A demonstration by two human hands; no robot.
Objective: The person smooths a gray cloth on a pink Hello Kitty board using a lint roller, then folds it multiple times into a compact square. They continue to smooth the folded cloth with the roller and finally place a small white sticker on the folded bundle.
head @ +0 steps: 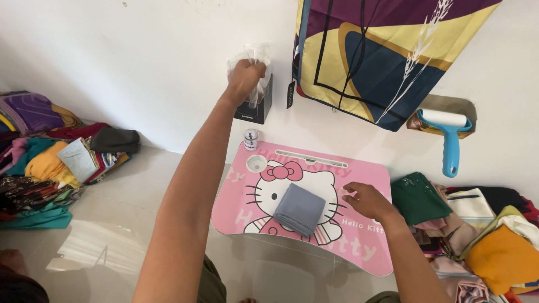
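Folding looks finished on one piece: a single grey-blue folded cloth (pixel 300 209) lies square in the middle of the pink lap table (pixel 365 255), and nothing else of cloth is on that top. The left hand (pixel 245 78) is up at about twelve o'clock from the table, fist closed around a thin clear plastic bag (pixel 252 56) that it lifts out of a small black box (pixel 259 106) against the wall. The right hand (pixel 366 200) rests at three o'clock of the folded cloth, fingers curled loosely on the tabletop, gripping nothing. So, as I judge it, the cloth is folded but not yet bagged.

By count: one folded cloth, one bag in hand, one black box, one small jar (pixel 251 139) at the table's eleven o'clock corner, one blue lint roller (pixel 449 134) on the wall at two o'clock. Two heaps of mixed clothes wait, one pile at nine o'clock (pixel 50 163), one pile at four o'clock (pixel 483 235); their pieces are too tangled to count.
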